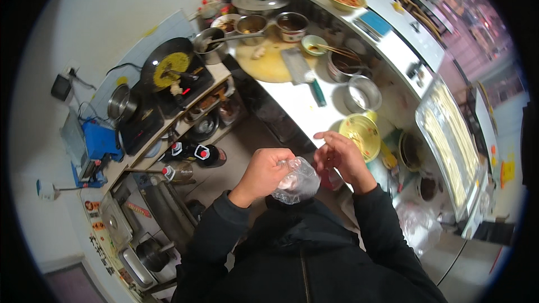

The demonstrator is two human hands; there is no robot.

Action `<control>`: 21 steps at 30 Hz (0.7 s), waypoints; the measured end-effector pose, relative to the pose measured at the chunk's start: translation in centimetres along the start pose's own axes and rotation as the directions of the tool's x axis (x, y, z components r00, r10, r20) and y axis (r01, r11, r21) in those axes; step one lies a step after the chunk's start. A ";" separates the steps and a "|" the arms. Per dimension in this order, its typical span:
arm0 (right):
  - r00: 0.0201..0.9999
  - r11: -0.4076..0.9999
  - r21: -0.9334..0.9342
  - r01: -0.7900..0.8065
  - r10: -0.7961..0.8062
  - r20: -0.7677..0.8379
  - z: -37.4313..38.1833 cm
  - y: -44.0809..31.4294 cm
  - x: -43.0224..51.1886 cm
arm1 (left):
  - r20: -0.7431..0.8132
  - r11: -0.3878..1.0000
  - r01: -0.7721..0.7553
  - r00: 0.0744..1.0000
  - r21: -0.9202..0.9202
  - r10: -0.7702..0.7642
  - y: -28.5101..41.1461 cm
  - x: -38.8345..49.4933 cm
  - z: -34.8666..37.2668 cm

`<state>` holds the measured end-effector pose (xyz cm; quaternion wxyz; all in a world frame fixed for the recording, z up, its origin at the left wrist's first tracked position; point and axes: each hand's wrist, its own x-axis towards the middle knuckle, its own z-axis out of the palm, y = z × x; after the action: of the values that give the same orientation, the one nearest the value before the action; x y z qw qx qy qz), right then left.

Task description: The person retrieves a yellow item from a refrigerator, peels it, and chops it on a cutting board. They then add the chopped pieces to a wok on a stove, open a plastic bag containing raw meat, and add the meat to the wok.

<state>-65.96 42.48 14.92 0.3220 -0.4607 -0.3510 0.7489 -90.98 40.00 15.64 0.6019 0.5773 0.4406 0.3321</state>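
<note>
My left hand (264, 173) grips a clear plastic bag (302, 183) near its top, in front of my dark jacket; something pale shows inside the bag. My right hand (343, 158) is just right of the bag with its fingers apart and nothing in them. Beyond the right hand, a yellow bowl (367, 131) with pale food inside stands on the white counter (290, 101). A metal bowl (363, 94) is behind it. A cleaver (300, 67) with a green handle lies partly on a round yellow cutting board (265, 65).
At the left, a wok (166, 67) with yellow-green contents sits on a cooktop, beside a steel pot (212, 46). Chopsticks (337, 50) and several pots crowd the counter's back. A tray (448, 143) of long dough strips is at the right. Large bottles (210, 155) stand low at the left.
</note>
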 end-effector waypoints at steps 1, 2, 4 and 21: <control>0.993 0.996 -0.092 0.001 -0.011 -0.114 0.1 0.2 2.5 | 0.012 1.000 -0.010 1.000 0.023 0.010 0.4 0.4 -1.3; 0.990 0.986 -0.105 -0.131 0.124 -0.073 0.4 0.6 5.0 | 0.023 0.997 -0.059 0.998 0.057 0.058 0.8 1.0 -2.4; 0.909 0.940 -0.111 -0.323 0.341 0.239 2.0 2.2 10.4 | 0.052 0.990 -0.048 0.998 0.132 0.042 1.7 2.0 -5.2; 0.651 0.581 0.544 -0.605 -0.032 0.758 16.8 -3.1 29.4 | -0.410 0.972 -0.015 0.908 -0.233 -0.084 11.4 3.8 -26.7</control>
<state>-91.72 64.05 9.38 0.1876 -0.0146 -0.0065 0.9821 -112.67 55.52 27.77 0.5624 0.4112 0.5278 0.4858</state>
